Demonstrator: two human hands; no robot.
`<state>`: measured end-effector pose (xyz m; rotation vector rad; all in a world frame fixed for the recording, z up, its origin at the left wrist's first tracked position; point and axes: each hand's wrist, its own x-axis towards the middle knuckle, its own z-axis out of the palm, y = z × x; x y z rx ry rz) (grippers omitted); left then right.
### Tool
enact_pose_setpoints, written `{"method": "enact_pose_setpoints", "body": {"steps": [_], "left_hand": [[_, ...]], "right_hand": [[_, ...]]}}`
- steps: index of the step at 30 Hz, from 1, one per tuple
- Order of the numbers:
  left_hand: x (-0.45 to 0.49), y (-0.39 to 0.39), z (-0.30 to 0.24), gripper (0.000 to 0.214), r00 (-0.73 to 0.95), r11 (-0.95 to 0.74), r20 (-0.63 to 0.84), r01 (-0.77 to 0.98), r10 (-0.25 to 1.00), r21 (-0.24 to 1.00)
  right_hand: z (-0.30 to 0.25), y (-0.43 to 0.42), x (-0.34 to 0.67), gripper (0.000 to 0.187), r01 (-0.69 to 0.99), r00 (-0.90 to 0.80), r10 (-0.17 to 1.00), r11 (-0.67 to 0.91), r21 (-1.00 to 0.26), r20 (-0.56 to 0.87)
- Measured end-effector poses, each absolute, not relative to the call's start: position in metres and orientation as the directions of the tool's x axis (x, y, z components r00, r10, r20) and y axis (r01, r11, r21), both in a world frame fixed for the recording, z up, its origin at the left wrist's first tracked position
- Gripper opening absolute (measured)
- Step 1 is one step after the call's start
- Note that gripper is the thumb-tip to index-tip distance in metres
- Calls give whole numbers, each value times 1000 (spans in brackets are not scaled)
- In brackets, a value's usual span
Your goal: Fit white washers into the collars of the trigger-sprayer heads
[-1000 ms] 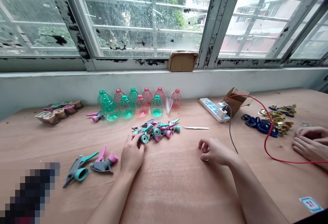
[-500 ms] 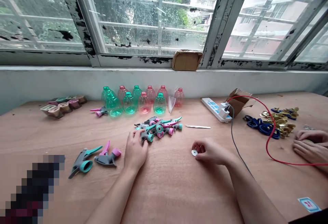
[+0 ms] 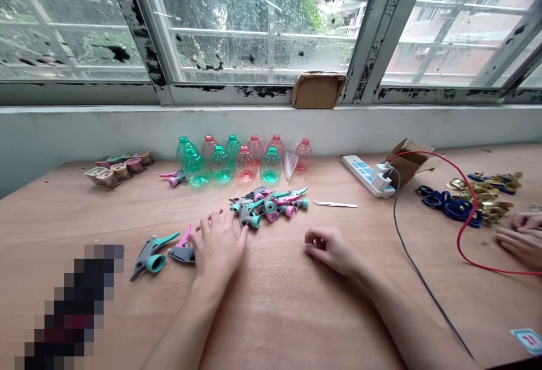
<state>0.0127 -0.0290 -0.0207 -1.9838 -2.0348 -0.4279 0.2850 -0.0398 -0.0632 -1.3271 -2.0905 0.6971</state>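
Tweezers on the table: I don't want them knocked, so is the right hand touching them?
Apart. The head view shows the right hand nearer the camera than the tweezers, with bare wooden tabletop plainly between them.

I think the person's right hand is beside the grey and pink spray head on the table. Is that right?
No, it is the left hand that is beside the grey and pink spray head on the table. The head view shows this, with the right hand further along.
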Motion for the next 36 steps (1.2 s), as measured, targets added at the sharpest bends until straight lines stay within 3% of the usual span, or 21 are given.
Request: {"method": "enact_pose_setpoints", "body": {"steps": [6,10,15,18,21,23,25,30,36], "left_hand": [[-3,-13,-32,39,-100,101,240,995,966,6],[-6,-8,-32,33,-92,101,290,995,953,-15],[-10,-10,-20,27,-38,10,458,998,888,64],[-2,-22,-8,17,96,-235,660,964,745,125],[19,-39,-6,6,383,-689,779,720,496,85],[35,-49,-13,9,551,-887,748,450,368,105],[50,-55,-24,9,624,-926,694,328,359,185],[63,-55,-42,24,801,-885,390,352,454,306],[39,-39,-34,29,784,-819,336,352,522,452]], "right_hand": [[-60,-36,292,7,586,-157,938,341,-735,310],[-62,-31,303,10,565,-16,949,269,-780,316],[-62,-31,299,11,520,-73,951,294,-802,302],[-59,-36,291,11,464,-181,935,355,-812,305],[-59,-39,287,10,464,-294,904,419,-780,311],[-61,-38,287,10,490,-315,898,431,-758,307],[-64,-36,290,10,514,-297,911,405,-756,286],[-67,-31,300,11,533,-211,943,333,-778,259],[-60,-32,302,13,569,-144,948,315,-760,285]]}}
